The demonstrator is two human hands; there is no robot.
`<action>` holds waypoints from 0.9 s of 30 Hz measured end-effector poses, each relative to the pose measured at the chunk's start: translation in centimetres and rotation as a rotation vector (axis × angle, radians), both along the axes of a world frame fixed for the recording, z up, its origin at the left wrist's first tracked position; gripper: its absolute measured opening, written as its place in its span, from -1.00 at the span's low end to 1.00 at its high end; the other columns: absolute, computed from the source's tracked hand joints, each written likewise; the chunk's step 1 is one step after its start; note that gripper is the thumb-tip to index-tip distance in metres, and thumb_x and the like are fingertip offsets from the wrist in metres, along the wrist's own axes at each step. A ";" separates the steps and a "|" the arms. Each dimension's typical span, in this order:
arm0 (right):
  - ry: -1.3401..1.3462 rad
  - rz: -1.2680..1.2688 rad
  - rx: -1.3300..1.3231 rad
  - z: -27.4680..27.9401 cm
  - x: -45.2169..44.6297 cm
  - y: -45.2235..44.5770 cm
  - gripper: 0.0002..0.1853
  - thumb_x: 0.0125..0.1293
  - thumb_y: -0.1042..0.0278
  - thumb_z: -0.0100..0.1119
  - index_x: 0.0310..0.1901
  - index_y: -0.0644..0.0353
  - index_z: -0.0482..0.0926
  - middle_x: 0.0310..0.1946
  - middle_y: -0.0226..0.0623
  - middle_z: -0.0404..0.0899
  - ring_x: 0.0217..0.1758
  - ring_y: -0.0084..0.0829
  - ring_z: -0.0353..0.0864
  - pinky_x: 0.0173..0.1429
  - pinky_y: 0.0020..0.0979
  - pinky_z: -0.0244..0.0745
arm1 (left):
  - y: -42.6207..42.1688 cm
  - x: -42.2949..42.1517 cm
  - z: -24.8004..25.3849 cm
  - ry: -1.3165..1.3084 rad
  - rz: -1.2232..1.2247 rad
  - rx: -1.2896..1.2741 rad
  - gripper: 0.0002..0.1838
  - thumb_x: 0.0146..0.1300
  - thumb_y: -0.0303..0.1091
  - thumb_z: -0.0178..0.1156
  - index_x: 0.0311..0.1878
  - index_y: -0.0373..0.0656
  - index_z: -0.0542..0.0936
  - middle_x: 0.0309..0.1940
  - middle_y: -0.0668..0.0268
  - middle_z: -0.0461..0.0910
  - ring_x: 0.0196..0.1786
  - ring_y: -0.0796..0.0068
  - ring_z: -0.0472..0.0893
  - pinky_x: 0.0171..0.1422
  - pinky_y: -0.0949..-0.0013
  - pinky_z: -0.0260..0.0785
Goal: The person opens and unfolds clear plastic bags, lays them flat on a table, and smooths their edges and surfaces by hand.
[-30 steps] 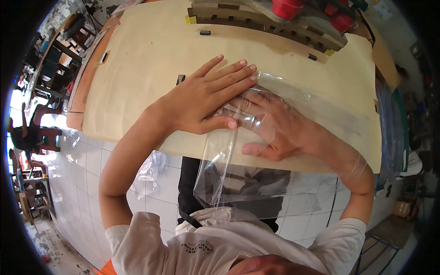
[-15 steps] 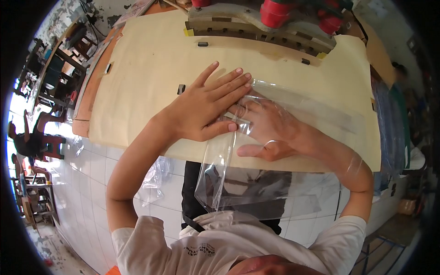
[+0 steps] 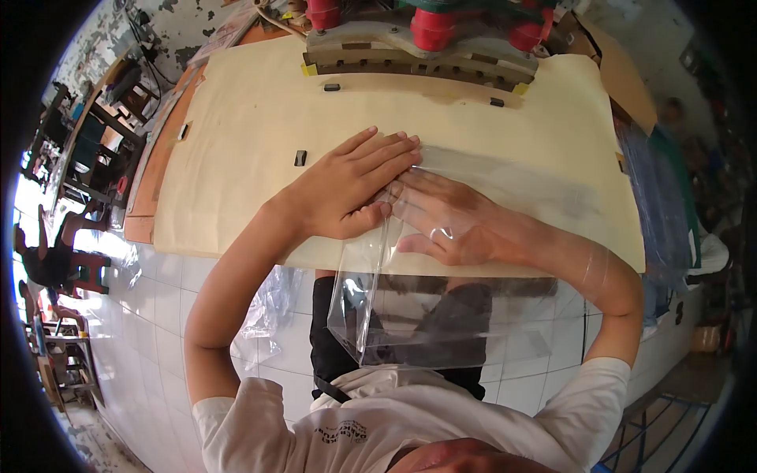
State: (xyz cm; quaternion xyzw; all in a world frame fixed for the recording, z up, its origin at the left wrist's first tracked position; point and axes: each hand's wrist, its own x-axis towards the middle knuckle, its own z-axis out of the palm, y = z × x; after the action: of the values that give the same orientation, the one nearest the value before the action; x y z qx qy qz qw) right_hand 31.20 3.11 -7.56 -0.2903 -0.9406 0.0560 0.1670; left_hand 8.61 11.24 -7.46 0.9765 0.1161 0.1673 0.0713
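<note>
A clear plastic sheet or sleeve [image 3: 371,303] lies over the near edge of the cream-covered table [image 3: 244,118] and hangs down in front of my lap. My left hand [image 3: 355,183] rests palm down on its upper left part, fingers stretched out and close together, the thumb bent beside a fold. Behind the transparent film is my right hand [image 3: 453,217], fingers extended toward my left hand and thumb apart. Film also covers part of the right forearm. Where the two hands meet, the right fingertips are partly hidden.
A heavy machine head with red parts [image 3: 434,30] stands over a slotted bar [image 3: 418,67] at the back. Small dark clips [image 3: 300,158] sit on the cream surface. Bluish plastic sheets [image 3: 650,197] hang at the right. Crumpled clear plastic [image 3: 272,311] lies below on the left.
My left fingers have drawn closer together, and its thumb is now bent. The plastic has shifted slightly with both hands. The view has moved a little, so the machine appears farther left.
</note>
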 end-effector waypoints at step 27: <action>0.297 -0.741 -0.230 4.6 18.5 -7.0 -0.62 0.43 0.14 0.24 0.03 0.32 0.63 -0.21 -0.38 0.69 -0.09 -0.51 0.60 0.07 -0.48 0.49 | -0.9 0.3 0.4 -0.008 -0.043 0.095 -0.29 0.24 -0.16 -0.02 0.43 -0.34 0.33 0.47 -0.09 0.29 0.51 -0.08 0.27 0.59 -0.02 0.09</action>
State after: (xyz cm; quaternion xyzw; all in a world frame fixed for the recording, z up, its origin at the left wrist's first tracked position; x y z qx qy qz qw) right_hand 49.72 -3.84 -2.99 -0.6149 -0.7257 0.1380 0.2762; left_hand 8.93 10.39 -7.06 0.9804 0.0869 0.1747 0.0287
